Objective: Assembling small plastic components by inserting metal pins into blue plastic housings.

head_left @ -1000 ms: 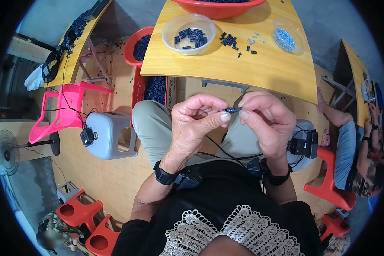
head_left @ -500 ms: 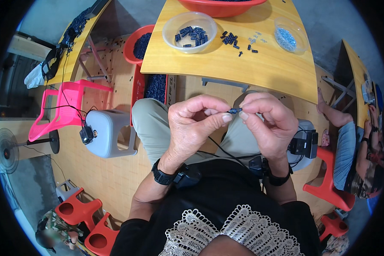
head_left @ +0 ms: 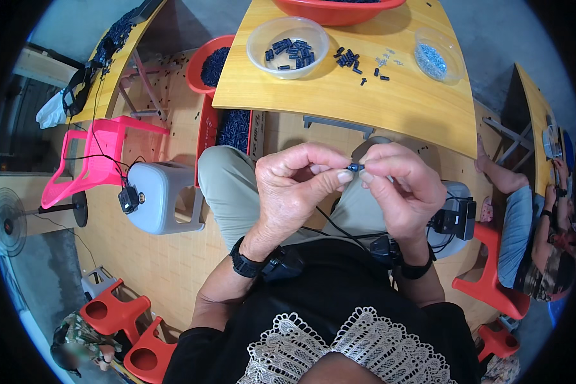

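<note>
Over my lap, my left hand and my right hand face each other, thumbs and forefingers pinched. Between the fingertips is a small dark cylindrical part; both hands grip it, one at each end, and the fingers cover much of it. Beyond my hands, a translucent round bowl on the table holds several dark cylindrical parts. A small heap of similar dark parts lies beside it. To the right are a few tiny clear pieces and a clear tub of small light-blue pieces.
The yellow wooden table stands in front of my knees, with a red basin at its far edge. At left are another red basin, a grey stool and a pink chair. A person sits at the right.
My hands have come slightly closer together, and less of the small dark part shows between my fingertips. Both still hold it.
</note>
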Motion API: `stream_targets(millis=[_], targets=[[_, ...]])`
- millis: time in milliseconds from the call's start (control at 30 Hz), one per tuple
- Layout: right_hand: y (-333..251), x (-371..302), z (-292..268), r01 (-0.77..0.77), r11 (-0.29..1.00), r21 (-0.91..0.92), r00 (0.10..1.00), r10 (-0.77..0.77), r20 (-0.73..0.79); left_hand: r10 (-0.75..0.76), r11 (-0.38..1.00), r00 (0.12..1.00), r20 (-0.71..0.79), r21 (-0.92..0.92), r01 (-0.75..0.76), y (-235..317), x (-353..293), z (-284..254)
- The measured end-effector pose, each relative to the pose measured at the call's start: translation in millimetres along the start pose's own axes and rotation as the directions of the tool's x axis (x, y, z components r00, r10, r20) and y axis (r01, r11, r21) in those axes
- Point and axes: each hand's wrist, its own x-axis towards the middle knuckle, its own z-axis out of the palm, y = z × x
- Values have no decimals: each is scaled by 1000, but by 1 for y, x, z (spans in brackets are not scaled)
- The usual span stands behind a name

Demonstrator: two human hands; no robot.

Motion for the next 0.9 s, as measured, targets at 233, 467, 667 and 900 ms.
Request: stream_targets(millis=[233,467,667,900], targets=[[1,0,3,49,998,-32,999,-48,10,30,999,999,16,25,-31,0,0,1],[7,-2,-2,-96,980,176,995,89,46,52,999,999,11,-13,-51,0,3,2],[9,-3,-5,-362,827,429,930,354,104,46,997,998,49,58,-49,4,2,-1],[20,2,-15,-529,646,550,849,389,358,137,975,979,152,153,-161,4,5,-7]])
